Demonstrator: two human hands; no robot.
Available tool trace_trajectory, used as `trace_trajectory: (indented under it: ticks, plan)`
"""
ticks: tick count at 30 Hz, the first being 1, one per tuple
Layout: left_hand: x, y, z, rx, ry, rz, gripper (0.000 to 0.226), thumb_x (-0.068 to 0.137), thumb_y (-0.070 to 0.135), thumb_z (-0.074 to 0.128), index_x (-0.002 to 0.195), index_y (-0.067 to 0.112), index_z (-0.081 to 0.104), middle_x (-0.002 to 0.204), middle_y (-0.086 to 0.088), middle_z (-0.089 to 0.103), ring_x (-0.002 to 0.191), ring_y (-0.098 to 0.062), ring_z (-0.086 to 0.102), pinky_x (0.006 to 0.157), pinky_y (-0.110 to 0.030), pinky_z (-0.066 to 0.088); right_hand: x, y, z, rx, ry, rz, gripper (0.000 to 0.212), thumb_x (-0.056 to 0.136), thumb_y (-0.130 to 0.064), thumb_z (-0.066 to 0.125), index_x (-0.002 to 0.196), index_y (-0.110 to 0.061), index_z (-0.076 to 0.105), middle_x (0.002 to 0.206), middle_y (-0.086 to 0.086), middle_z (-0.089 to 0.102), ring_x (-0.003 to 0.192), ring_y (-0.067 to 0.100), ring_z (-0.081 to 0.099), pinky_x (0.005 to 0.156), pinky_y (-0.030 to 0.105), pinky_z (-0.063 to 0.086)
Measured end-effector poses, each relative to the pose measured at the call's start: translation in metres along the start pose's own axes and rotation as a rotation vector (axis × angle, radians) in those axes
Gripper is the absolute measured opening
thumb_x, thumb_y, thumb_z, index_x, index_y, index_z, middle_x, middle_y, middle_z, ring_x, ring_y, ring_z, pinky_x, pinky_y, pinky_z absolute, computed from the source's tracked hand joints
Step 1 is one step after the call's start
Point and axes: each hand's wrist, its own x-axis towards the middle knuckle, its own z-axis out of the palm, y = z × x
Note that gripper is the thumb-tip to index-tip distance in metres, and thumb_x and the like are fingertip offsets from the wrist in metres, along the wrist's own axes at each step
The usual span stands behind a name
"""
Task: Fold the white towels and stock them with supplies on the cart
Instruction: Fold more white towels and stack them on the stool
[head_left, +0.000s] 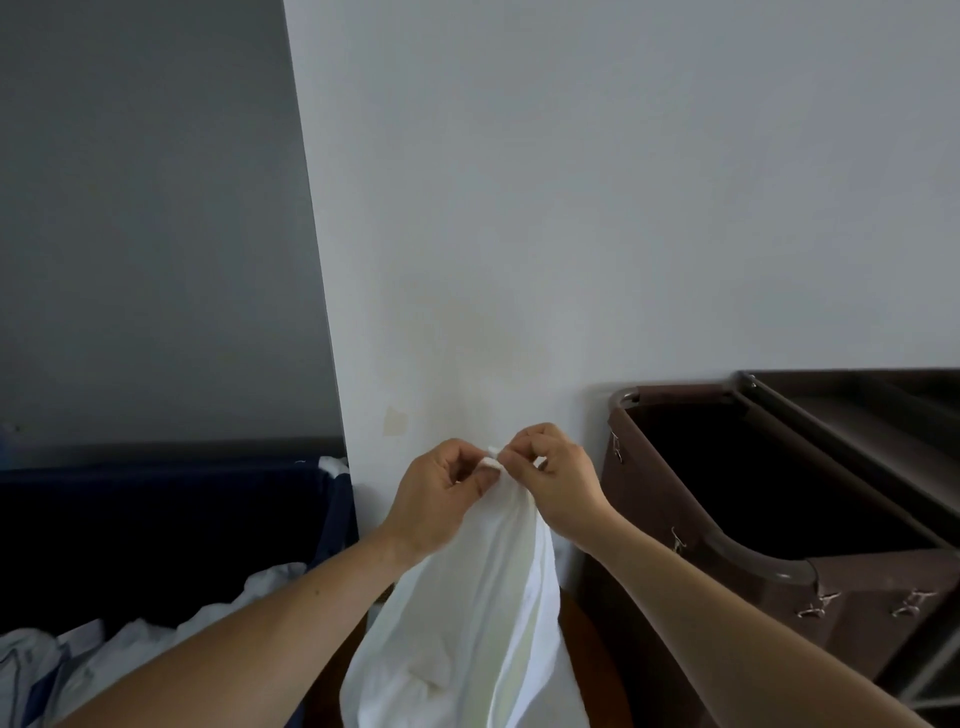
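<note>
White towel hangs bunched, its top corners pinched together.

Wall is blocking ahead; navy bin and brown cart bag are flanking an open gap.
</note>
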Motion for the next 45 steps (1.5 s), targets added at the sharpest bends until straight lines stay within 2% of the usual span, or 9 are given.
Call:
trace_trajectory:
  ticks: [3,6,11,19,25,28,31,35,45]
  plan:
    - [0.004,0.003,0.0,0.04,0.037,0.009,0.01,0.093,0.027,0.067,0.097,0.018,0.069,0.089,0.002,0.072,0.084,-0.016,0.069,0.081,-0.046,0.058,-0.002,-0.006,-0.002,0.069,-0.048,0.095,0.017,0.092,-0.033,0.067,0.075,-0.032,0.067,0.066,-0.01,0.062,0.058,0.003,0.052,0.064,0.024,0.044]
    - [0.012,0.016,-0.001,0.064,0.06,0.059,0.011,0.09,0.025,0.071,0.092,0.015,0.069,0.084,0.002,0.071,0.079,-0.01,0.067,0.076,-0.032,0.059,-0.008,-0.012,-0.009,-0.053,-0.082,0.043,0.014,0.085,-0.046,0.072,0.081,-0.034,0.065,0.053,-0.02,0.056,0.048,0.002,0.047,0.052,0.014,0.036]
    - [0.042,0.064,-0.008,-0.076,0.204,0.138,0.008,0.087,0.014,0.074,0.089,0.015,0.066,0.079,0.006,0.069,0.072,-0.006,0.061,0.067,-0.02,0.052,-0.004,-0.026,-0.02,-0.525,-0.094,0.002,0.026,0.083,-0.042,0.064,0.075,-0.021,0.051,0.064,-0.008,0.053,0.064,0.017,0.052,0.052,0.025,0.034]
    - [0.042,0.059,-0.018,-0.189,-0.017,-0.126,0.018,0.093,0.008,0.065,0.109,0.018,0.064,0.093,0.0,0.065,0.087,-0.019,0.059,0.072,-0.032,0.049,0.005,-0.011,-0.043,-0.181,-0.158,0.344,0.029,0.091,-0.021,0.058,0.068,-0.004,0.057,0.063,0.007,0.048,0.056,0.018,0.045,0.053,0.028,0.034]
    - [0.083,0.104,-0.06,-0.351,0.297,0.064,0.017,0.092,0.008,0.067,0.096,0.025,0.067,0.091,0.005,0.066,0.083,-0.009,0.061,0.082,-0.026,0.053,0.003,0.037,-0.06,-0.438,-0.336,0.598,0.024,0.094,-0.014,0.056,0.069,-0.012,0.055,0.065,0.002,0.06,0.045,0.008,0.054,0.04,0.016,0.041]
    - [0.08,0.112,-0.056,-0.221,0.157,0.095,0.016,0.09,0.013,0.068,0.097,0.028,0.069,0.093,0.001,0.064,0.084,-0.013,0.059,0.081,-0.031,0.05,0.007,0.037,-0.06,-0.727,-0.48,0.484,0.018,0.091,-0.022,0.058,0.084,-0.008,0.066,0.079,0.003,0.068,0.065,0.012,0.066,0.05,0.016,0.043]
    - [0.07,0.111,-0.035,-0.191,0.091,0.077,0.018,0.091,0.01,0.068,0.099,0.025,0.069,0.093,-0.002,0.063,0.082,-0.015,0.058,0.078,-0.03,0.049,0.007,0.017,-0.054,-0.697,-0.339,0.228,0.042,0.094,-0.043,0.06,0.125,-0.016,0.061,0.119,-0.005,0.061,0.119,0.02,0.058,0.091,0.029,0.046]
    - [0.067,0.11,-0.021,-0.068,0.138,0.132,0.016,0.092,0.011,0.067,0.106,0.02,0.067,0.09,0.003,0.065,0.08,-0.011,0.059,0.072,-0.024,0.052,-0.001,-0.045,-0.047,0.212,-0.096,0.068,0.048,0.081,-0.065,0.057,0.104,-0.025,0.069,0.097,-0.005,0.075,0.092,0.017,0.07,0.079,0.031,0.053]
    - [0.065,0.112,-0.028,-0.12,0.131,0.172,0.017,0.09,0.01,0.069,0.102,0.022,0.068,0.084,0.003,0.064,0.072,-0.005,0.059,0.065,-0.017,0.051,0.023,-0.074,-0.057,-0.336,0.02,0.007,0.018,0.087,-0.018,0.061,0.07,-0.02,0.056,0.064,-0.004,0.056,0.069,0.02,0.055,0.056,0.025,0.035]
